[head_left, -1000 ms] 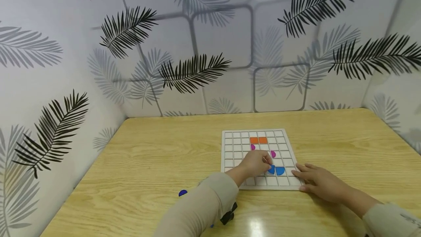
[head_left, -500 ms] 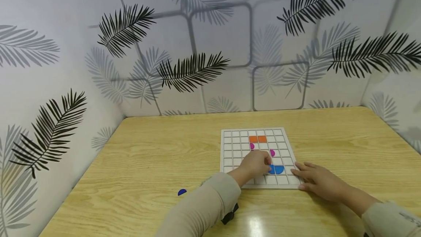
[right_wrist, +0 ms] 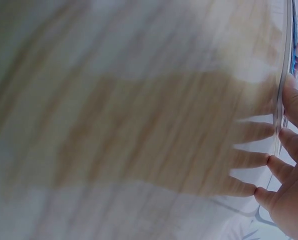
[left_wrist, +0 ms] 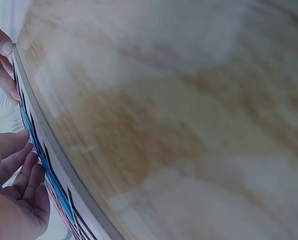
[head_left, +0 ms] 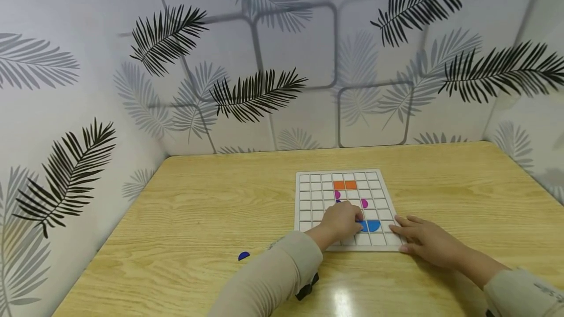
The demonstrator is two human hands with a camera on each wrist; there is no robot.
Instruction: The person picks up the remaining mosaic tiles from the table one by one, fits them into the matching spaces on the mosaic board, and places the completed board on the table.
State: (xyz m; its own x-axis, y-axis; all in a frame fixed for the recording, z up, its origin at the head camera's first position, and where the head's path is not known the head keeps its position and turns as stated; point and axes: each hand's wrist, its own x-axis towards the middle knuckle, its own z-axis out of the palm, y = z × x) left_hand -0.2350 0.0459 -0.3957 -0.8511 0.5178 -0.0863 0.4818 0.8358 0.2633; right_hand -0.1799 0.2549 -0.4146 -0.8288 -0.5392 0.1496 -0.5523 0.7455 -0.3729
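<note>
No text, label, brand or number is showing legibly in any view. On the right sleeve [head_left: 520, 292], small dark marks [head_left: 548, 290] are running across the fabric near the cuff; they may be forming lettering or just a pattern, but they are appearing too small to read. Fainter marks [head_left: 276, 243] are showing by the left sleeve's [head_left: 260, 278] cuff, equally illegible.

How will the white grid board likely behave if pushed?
Probably stiff: the white grid board looks flat and straight-edged. Likely to slide rather than tip, since it lies flat on a glossy table. The right hand at its edge might check sliding.
</note>
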